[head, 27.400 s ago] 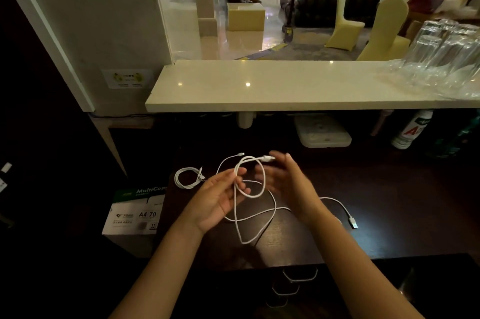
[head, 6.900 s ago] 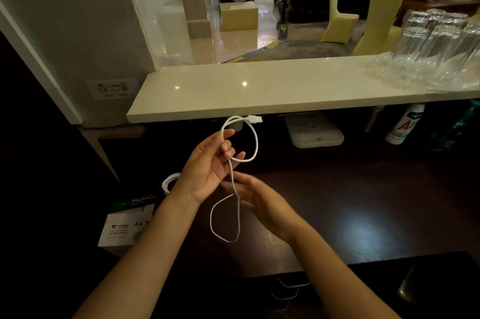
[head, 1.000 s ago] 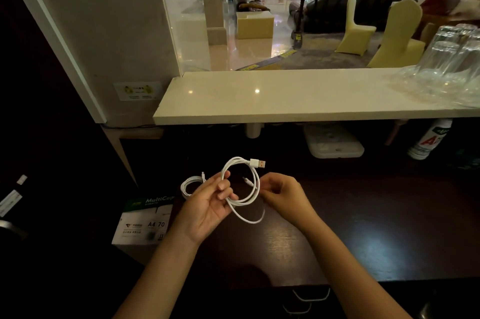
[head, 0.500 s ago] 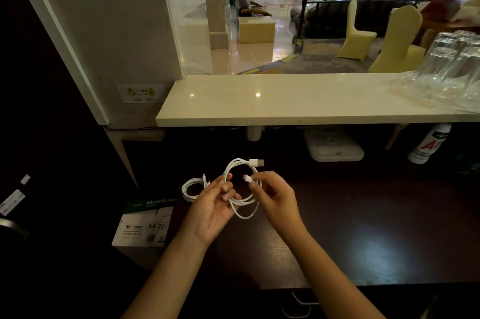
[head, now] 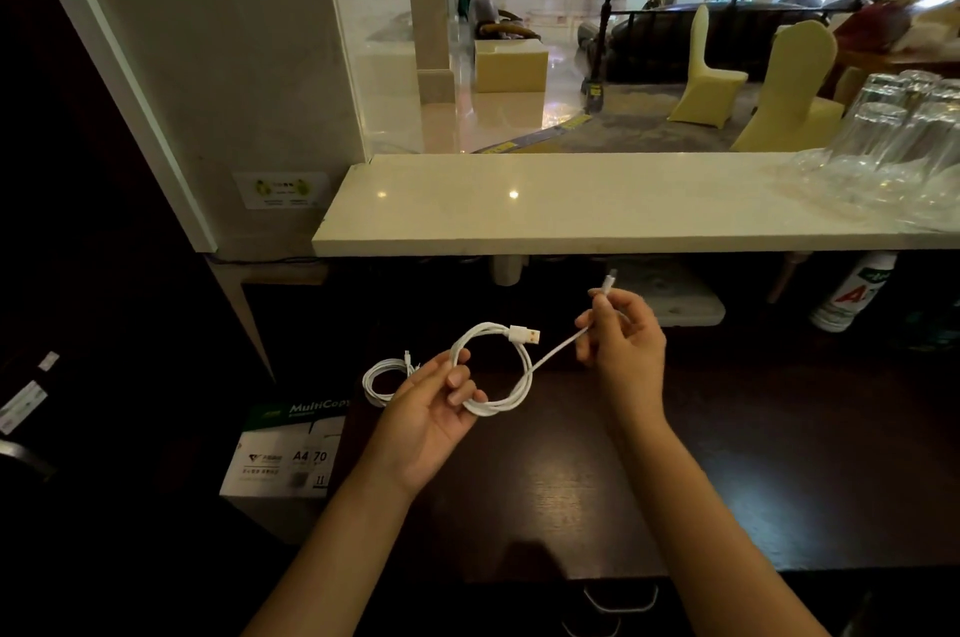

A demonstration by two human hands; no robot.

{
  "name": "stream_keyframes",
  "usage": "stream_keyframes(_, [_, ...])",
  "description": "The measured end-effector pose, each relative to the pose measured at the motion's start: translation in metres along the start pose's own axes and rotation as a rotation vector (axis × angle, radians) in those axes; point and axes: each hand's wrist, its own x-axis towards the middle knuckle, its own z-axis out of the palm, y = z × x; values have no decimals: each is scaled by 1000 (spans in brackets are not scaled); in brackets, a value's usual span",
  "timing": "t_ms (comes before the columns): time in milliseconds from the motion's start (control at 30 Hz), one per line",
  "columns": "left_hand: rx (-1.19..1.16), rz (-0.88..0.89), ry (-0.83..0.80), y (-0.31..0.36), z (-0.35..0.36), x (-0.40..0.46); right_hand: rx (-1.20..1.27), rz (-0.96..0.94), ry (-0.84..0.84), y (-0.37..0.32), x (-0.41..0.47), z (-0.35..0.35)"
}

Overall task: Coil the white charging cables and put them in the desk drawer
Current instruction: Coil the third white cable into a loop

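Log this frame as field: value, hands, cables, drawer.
left hand: pinching the coiled white cable, USB-A plug sticking out of the top of the loop
right hand: holding the cable's tail, small connector pointing up
second cable: coiled, on the dark desk behind the left hand
drawer handles: at the near edge; whether the drawer is open cannot be told

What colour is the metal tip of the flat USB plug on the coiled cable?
Golden-yellow, on the white flat USB plug; the head view shows it best.
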Motion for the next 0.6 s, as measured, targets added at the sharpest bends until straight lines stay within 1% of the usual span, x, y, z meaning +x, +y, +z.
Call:
stream_keyframes(100, [22,-9,-6,1,1,1,-63,160,-132,8,3,-5])
stream_keyframes(300, [79,-40,-49,-2,-2,-3,-319,215,-231,13,7,-12])
stream_keyframes(333, [93,-47,-59,-2,-1,-3,-373,217,-272,14,8,-12])
stream_keyframes(367, [104,-54,-71,-2,0,-4,-443,218,-347,14,9,-12])
stream_keyframes(433, [111,-64,-89,-1,2,-6,-581,204,-567,14,6,-14])
stream_keyframes(467, [109,-66,-92,1,3,-6,-594,196,-669,13,4,-16])
stream_keyframes(500, [103,-65,-87,3,3,-6,-557,197,-743,12,2,-18])
stream_keyframes(533, [97,-64,-76,5,2,-6,-491,205,-791,10,0,-19])
stream_keyframes(600, [87,-67,-45,6,0,-5,-382,209,-832,7,-4,-20])
